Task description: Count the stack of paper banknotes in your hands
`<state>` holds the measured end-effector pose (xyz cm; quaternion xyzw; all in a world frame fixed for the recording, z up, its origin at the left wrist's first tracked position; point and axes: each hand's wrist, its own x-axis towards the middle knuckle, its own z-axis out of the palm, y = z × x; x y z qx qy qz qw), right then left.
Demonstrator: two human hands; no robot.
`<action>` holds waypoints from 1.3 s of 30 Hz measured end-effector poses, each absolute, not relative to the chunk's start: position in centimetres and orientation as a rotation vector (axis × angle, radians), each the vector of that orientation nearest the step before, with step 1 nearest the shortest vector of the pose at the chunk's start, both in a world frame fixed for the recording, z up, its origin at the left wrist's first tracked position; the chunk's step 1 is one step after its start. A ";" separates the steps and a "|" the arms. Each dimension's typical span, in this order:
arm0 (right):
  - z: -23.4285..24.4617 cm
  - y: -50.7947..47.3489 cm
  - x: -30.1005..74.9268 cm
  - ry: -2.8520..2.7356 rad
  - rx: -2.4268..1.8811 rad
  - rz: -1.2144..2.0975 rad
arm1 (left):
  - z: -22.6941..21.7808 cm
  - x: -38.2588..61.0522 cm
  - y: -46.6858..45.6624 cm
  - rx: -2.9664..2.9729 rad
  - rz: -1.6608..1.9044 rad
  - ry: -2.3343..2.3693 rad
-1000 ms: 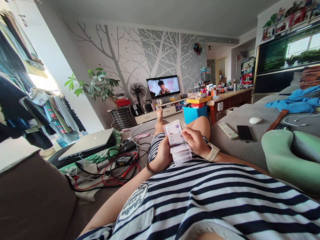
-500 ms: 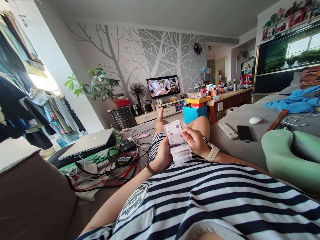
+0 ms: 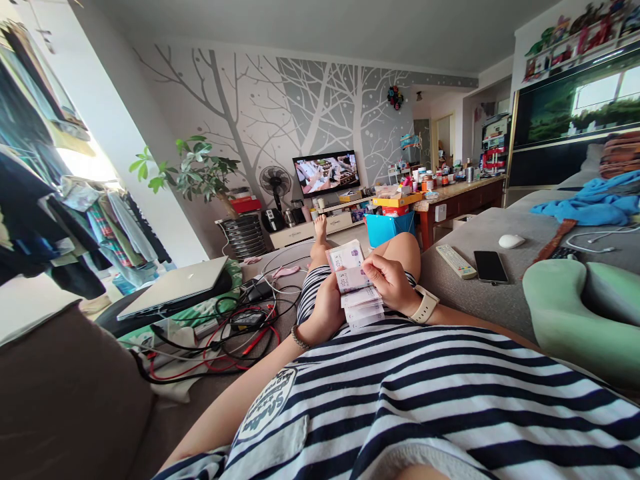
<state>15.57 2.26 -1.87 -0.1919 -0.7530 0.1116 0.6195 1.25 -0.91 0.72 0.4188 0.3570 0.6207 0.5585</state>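
I lie back on a grey sofa in a striped shirt. My left hand (image 3: pixel 327 303) is closed round a stack of banknotes (image 3: pixel 346 261), held upright over my lap. My right hand (image 3: pixel 393 280), with a pale watch at its wrist, pinches the front notes of the stack. Several notes (image 3: pixel 364 311) hang folded down below the hands, fanned against my shirt. My bare leg stretches out beyond the hands toward the television.
A closed laptop (image 3: pixel 175 285) and a tangle of red and black cables (image 3: pixel 235 328) lie to my left. A remote (image 3: pixel 456 261), a phone (image 3: pixel 491 267) and a white mouse (image 3: pixel 511 241) lie on the sofa to my right. A green cushion (image 3: pixel 580 310) sits nearer right. The television (image 3: pixel 327 173) plays.
The picture on the television changed. My hands and the banknotes have barely moved.
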 end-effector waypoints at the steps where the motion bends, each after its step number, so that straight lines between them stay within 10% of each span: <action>1: -1.9 2.3 15.6 -1.733 -0.441 0.257 | 0.8 1.2 -1.0 0.992 1.480 0.853; 39: -1.7 2.2 15.5 -1.735 -0.434 0.249 | 0.8 1.2 -1.0 1.029 1.462 0.840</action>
